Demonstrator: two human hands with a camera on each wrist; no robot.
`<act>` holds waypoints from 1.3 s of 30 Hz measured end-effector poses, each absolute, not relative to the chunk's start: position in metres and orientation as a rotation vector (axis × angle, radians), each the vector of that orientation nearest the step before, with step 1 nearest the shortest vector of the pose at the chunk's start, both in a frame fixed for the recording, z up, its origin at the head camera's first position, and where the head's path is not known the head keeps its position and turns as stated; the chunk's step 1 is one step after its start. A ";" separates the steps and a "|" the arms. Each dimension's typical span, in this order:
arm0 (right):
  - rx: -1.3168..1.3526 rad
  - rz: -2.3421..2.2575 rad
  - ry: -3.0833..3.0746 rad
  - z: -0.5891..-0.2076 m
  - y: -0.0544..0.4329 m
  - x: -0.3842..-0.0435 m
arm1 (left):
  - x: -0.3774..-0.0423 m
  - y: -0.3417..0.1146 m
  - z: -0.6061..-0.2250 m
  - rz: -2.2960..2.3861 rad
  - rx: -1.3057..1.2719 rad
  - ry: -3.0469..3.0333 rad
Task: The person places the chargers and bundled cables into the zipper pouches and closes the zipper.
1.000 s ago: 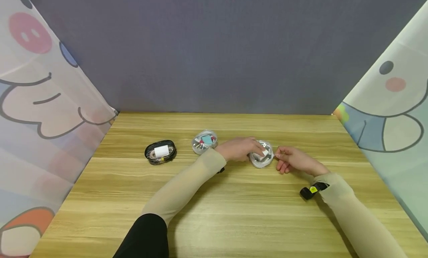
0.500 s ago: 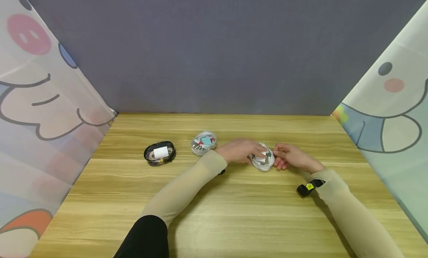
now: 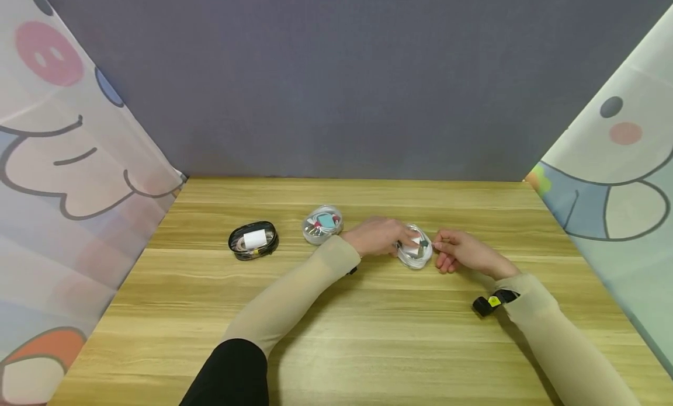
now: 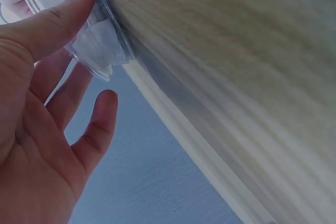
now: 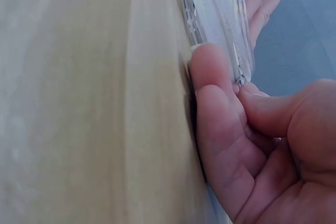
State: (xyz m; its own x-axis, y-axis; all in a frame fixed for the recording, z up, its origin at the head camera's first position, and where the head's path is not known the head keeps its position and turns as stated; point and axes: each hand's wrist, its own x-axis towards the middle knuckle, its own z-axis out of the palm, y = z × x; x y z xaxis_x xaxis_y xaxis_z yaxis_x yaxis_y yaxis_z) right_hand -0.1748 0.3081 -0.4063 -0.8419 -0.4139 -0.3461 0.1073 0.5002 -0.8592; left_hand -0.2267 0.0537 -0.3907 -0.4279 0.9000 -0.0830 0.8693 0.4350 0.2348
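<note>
A round clear zip case (image 3: pixel 415 260) lies on the wooden table, with a coiled white cable and a white block inside. My left hand (image 3: pixel 380 235) grips it from the left; in the left wrist view the thumb lies along the case (image 4: pixel 102 35) and the little finger stands free. On the right, my right hand (image 3: pixel 465 251) pinches the small metal zipper pull (image 5: pixel 241 81) between thumb and index finger at the case's edge. The zipper runs along the side wall of the case in the right wrist view. Part of the case is hidden under the left fingers.
Left of the left hand sits a clear case (image 3: pixel 315 233) with a light-blue block and white cable. Farther left is a black-edged oval case (image 3: pixel 239 255) with a white block. A grey panel (image 3: pixel 336 90) stands behind the table (image 3: pixel 368 336), with printed cloths at both sides.
The held case has shifted slightly toward me and turned a little, its white block now at a different angle. Both hands keep their hold. The other two cases stay where they were.
</note>
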 end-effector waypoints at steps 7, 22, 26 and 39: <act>-0.251 -1.348 2.213 -0.405 0.307 -0.168 | -0.224 0.054 -0.388 0.278 1.524 2.501; -0.234 -1.390 2.223 -0.412 0.303 -0.165 | -0.217 0.057 -0.395 0.332 1.601 2.577; -0.246 -1.387 2.215 -0.412 0.304 -0.165 | -0.215 0.058 -0.396 0.334 1.600 2.597; -0.313 -1.325 2.231 -0.404 0.305 -0.162 | -0.213 0.056 -0.390 0.123 1.627 2.566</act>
